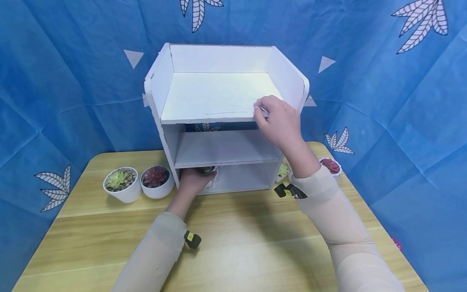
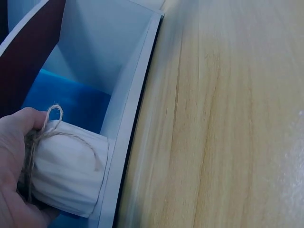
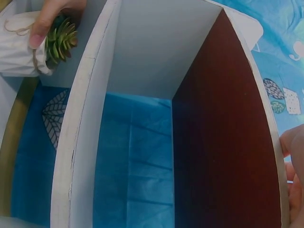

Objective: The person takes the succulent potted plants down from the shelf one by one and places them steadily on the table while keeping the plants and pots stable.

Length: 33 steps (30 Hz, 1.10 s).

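Observation:
My left hand [image 1: 193, 180] reaches into the lowest compartment of a white wooden shelf [image 1: 226, 148], near its left side. It grips a white pot [image 2: 71, 171] tied with a twine bow [image 2: 54, 116]. In the right wrist view a green succulent [image 3: 61, 40] grows from that pot, which looks tipped on its side there because of the camera's angle. My right hand [image 1: 282, 121] rests at the front edge of the top board, toward the right, its fingers loosely bent. I see nothing clearly held in it; its fingertips touch the board's edge.
Left of the shelf stand a pot with a pale green succulent [image 1: 127, 194] and one with a dark red succulent [image 1: 158, 190]. Another green succulent [image 1: 283, 169] and a red one [image 1: 331, 165] are on the right, partly behind my right arm. A blue patterned cloth [image 1: 91, 81] hangs behind the wooden table [image 1: 233, 251].

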Tool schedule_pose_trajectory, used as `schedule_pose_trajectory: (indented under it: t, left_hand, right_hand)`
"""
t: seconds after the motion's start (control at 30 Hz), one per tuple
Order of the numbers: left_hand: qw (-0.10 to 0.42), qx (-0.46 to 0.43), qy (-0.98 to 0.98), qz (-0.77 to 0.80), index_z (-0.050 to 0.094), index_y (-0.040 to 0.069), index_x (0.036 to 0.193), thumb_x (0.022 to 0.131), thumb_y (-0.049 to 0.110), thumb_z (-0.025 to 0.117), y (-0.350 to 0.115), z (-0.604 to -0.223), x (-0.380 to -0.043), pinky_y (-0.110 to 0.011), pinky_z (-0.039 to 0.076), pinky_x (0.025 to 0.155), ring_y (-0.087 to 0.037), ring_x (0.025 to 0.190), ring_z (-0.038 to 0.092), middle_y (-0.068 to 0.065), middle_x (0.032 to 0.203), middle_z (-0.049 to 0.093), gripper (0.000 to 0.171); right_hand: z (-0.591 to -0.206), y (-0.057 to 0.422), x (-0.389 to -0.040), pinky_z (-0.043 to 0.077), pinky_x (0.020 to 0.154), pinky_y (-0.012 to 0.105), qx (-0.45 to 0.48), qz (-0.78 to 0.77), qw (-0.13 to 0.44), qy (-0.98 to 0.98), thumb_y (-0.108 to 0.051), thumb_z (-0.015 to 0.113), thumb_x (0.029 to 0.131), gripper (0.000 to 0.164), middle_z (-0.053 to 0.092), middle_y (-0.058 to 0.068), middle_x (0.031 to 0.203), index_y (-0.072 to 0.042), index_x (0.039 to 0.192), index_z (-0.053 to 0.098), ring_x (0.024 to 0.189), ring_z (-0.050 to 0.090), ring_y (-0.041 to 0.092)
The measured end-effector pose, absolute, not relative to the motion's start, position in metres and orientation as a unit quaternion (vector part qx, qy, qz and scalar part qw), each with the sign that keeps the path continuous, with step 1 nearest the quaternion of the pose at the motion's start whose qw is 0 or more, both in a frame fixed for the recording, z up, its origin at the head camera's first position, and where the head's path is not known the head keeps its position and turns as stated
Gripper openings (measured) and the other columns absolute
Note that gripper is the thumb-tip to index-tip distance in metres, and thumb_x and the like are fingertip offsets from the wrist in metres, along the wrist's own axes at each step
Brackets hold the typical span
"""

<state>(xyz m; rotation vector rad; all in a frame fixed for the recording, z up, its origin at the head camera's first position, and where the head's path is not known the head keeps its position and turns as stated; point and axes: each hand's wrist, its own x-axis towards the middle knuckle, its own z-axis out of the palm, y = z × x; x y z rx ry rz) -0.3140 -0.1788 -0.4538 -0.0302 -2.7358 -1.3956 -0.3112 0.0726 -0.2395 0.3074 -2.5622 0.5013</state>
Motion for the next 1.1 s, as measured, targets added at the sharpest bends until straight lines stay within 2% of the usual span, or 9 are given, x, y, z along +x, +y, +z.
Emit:
schedule_pose_trajectory:
  t: [0.3,0.57,0.8,1.1]
  left_hand:
    - [0.041,-0.014,-0.897,-0.440,0.031,0.006,0.151,0.082,0.042,0.078,-0.179,-0.453,-0.309,-0.047,0.035,0.114,-0.035,0.140,0.040,-0.019,0.148,0.044,0.091]
    - [0.012,-0.003,-0.902,-0.432,0.016,0.004,0.156,0.081,0.049,0.077,-0.181,-0.448,-0.299,-0.051,0.030,0.116,-0.040,0.144,0.031,-0.023,0.155,0.032,0.107]
    - [-0.011,0.008,-0.908,-0.418,0.018,-0.001,0.154,0.081,0.054,0.075,-0.183,-0.446,-0.293,-0.053,0.034,0.113,-0.041,0.140,0.038,-0.026,0.151,0.038,0.108]
    - [-0.021,0.006,-0.911,-0.412,0.017,-0.003,0.154,0.079,0.055,0.077,-0.186,-0.442,-0.284,-0.054,0.037,0.111,-0.043,0.137,0.041,-0.028,0.148,0.042,0.112]
  right_hand:
    - [-0.240,0.072,-0.310,0.052,0.082,0.042,0.116,0.190,0.254,-0.941,-0.034,0.045,0.101,0.037,0.070,0.003,0.119,-0.013,0.113,0.073,0.099,0.064,0.023]
    - [-0.239,0.072,-0.310,0.052,0.082,0.042,0.116,0.192,0.253,-0.941,-0.035,0.044,0.101,0.038,0.070,0.003,0.118,-0.012,0.114,0.072,0.098,0.064,0.023]
    - [-0.239,0.073,-0.310,0.052,0.082,0.042,0.116,0.189,0.250,-0.942,-0.035,0.044,0.101,0.038,0.070,0.003,0.118,-0.013,0.113,0.072,0.097,0.063,0.022]
    - [-0.238,0.074,-0.308,0.052,0.079,0.041,0.118,0.186,0.253,-0.942,-0.034,0.044,0.101,0.037,0.070,0.003,0.116,-0.013,0.112,0.072,0.094,0.063,0.022]
